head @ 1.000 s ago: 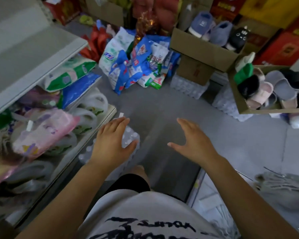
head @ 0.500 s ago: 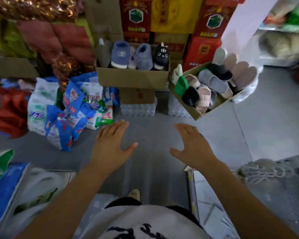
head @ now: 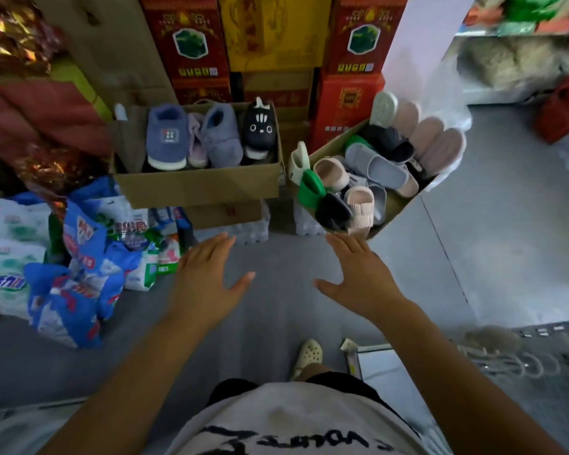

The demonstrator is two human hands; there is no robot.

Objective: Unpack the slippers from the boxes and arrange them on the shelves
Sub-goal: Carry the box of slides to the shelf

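Currently left hand (head: 207,284) and right hand (head: 362,277) hover empty, fingers (head: 220,247) spread wide. Plush slippers (head: 166,139) fill the left box (head: 197,188), foam slides (head: 380,165) the right box (head: 396,210), just ahead. Likely light, squashy; grip by heel or strap.

a single wide-angle view from the person's head looks forward and steeply down at the floor (head: 473,244). the shirt (head: 293,421) fills the bottom edge close up, while the slipper boxes (head: 197,188) sit farther off, upper middle.
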